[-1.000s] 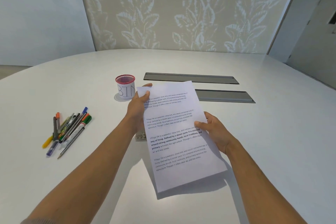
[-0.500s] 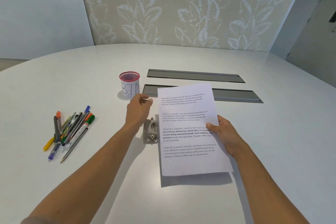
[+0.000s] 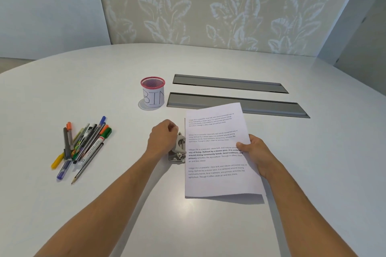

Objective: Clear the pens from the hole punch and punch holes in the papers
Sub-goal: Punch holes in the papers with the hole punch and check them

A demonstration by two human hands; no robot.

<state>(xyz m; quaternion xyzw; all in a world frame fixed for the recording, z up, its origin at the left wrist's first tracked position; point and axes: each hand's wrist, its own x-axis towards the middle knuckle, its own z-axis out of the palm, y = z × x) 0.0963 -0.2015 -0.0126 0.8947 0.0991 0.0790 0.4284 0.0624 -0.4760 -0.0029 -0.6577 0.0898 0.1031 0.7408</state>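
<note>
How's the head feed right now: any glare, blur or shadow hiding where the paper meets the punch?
Head view: sharp, evenly lit, no glare on the white table; wide-angle bending curves its far edge. The paper casts a soft shadow below its near edge; the hole punch is clear, partly covered by the left hand. The right hand holds the paper.
</note>
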